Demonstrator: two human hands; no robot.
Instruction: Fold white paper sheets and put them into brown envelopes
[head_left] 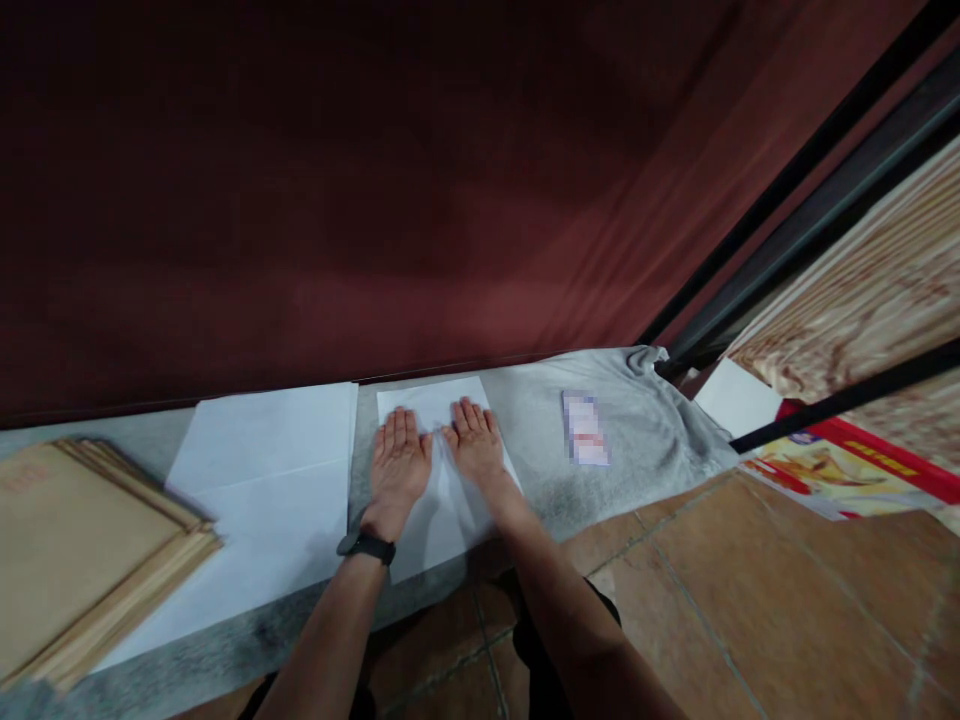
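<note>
A white sheet of paper (442, 510), with creases running down its middle, lies on the grey cloth-covered ledge in front of me. My left hand (401, 460) rests flat on its left side, palm down, fingers stretched forward; a dark watch is on that wrist. On the sheet's right side my right hand (474, 440) also lies flat with its fingers extended. The two thumbs point toward each other beside the central creases. To the left are larger white sheets (277, 470), partly covered by a stack of brown envelopes (90, 540).
A small pale item, blurred out (587, 428), lies on the grey cloth (525, 400) to the right. A dark red wall (375, 250) rises behind the ledge. Black metal bars (847, 400) and a red and yellow printed package (847, 465) are at the right, above the tiled floor (697, 590).
</note>
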